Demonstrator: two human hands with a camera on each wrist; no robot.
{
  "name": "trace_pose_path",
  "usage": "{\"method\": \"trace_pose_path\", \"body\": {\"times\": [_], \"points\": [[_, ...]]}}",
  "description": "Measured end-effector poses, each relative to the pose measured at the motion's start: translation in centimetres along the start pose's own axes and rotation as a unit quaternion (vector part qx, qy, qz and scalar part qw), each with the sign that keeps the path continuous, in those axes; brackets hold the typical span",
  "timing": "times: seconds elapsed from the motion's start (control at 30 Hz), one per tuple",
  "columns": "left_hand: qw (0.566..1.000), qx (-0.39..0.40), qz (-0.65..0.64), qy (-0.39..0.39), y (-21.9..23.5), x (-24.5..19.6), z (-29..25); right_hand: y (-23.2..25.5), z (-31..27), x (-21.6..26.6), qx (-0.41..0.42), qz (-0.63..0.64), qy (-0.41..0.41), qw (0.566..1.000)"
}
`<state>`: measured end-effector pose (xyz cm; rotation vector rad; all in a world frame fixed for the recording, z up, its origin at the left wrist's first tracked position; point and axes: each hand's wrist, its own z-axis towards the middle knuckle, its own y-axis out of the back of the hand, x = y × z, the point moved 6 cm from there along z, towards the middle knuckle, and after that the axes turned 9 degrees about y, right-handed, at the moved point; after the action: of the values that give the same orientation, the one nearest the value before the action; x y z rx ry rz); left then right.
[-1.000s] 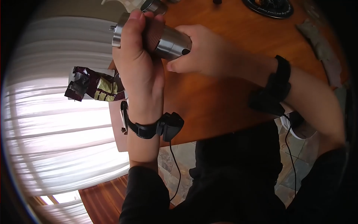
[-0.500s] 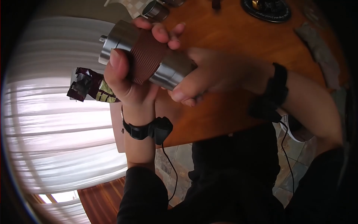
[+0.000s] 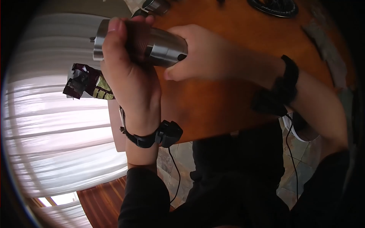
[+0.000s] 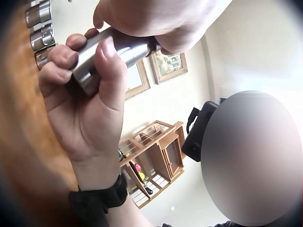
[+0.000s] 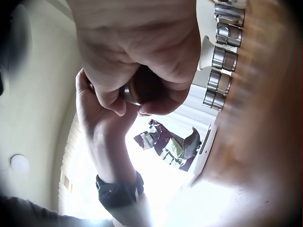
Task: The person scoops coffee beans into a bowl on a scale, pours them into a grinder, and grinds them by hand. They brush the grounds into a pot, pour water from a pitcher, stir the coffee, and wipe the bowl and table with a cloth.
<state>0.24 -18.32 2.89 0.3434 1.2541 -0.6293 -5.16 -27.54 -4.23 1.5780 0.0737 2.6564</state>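
A hand coffee grinder [image 3: 166,47], a steel cylinder with a brown ribbed band, lies nearly level between both hands over the table. My left hand [image 3: 131,74] grips it around the band and the steel end, where a short shaft sticks out; the thumb lies along the near side. On the other end my right hand [image 3: 209,51] has its fingers and thumb around the steel body, beside a dark oval mark. In the left wrist view the grinder [image 4: 90,66] shows between the left thumb and fingers. The right hand [image 5: 137,47] covers most of it in the right wrist view.
A crumpled purple and gold bag [image 3: 89,81] stands at the table's left edge. Several steel and glass jars [image 5: 222,59] line the far side. A round black tray [image 3: 273,7] and a grey cloth [image 3: 327,53] lie at the right of the wooden table [image 3: 228,106].
Half a second ago my left fingers were spread off the grinder and my right wrist was turned over. Now the left hand wraps it again, the right has turned back, and the grinder sits further left.
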Motion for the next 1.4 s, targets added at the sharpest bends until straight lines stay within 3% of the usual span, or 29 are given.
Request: {"method": "trace_pose_path", "body": {"times": [0.07, 0.2, 0.27, 0.3, 0.47, 0.57, 0.73, 0.8, 1.0, 1.1, 1.4], "points": [[0.995, -0.09, -0.023, -0.036, 1.0, -0.4, 0.3, 0.5, 0.0, 0.0, -0.005, -0.073, -0.002, 0.997], [0.996, -0.048, -0.062, -0.049, 1.5, -2.4, 1.2, 0.8, -0.3, -1.1, -0.008, -0.03, -0.003, 1.0], [0.987, -0.028, -0.157, 0.025, 1.2, -2.3, 1.0, 0.8, -0.2, -1.4, 0.004, 0.075, -0.011, 0.997], [0.986, -0.031, -0.16, 0.019, 1.3, -2.5, 1.0, 0.9, -0.2, -1.6, 0.01, 0.071, -0.009, 0.997], [0.953, 0.046, -0.262, 0.144, 1.6, -1.1, 0.6, 0.9, -0.1, -1.6, 0.025, 0.113, 0.035, 0.993], [0.94, 0.039, -0.288, 0.179, 2.7, 0.0, 0.1, 0.5, 0.1, -1.7, 0.037, 0.134, 0.024, 0.99], [0.935, -0.003, -0.28, 0.215, 4.5, 1.3, -0.3, 0.5, 0.0, -2.2, 0.038, 0.133, 0.058, 0.989], [0.919, 0.045, -0.308, 0.243, 4.2, 1.5, -0.5, 0.5, 0.1, -2.3, 0.041, 0.108, 0.068, 0.991], [0.896, 0.072, -0.331, 0.289, 4.6, 2.6, -0.8, 0.3, 0.0, -2.5, 0.027, 0.156, 0.072, 0.985], [0.891, 0.014, -0.344, 0.296, 4.7, 2.7, -0.8, 0.2, -0.1, -2.6, 0.021, 0.176, 0.039, 0.983], [0.907, 0.039, -0.309, 0.284, 5.3, 4.1, -0.5, -0.9, -0.6, -4.0, 0.062, 0.2, -0.042, 0.977]]}}
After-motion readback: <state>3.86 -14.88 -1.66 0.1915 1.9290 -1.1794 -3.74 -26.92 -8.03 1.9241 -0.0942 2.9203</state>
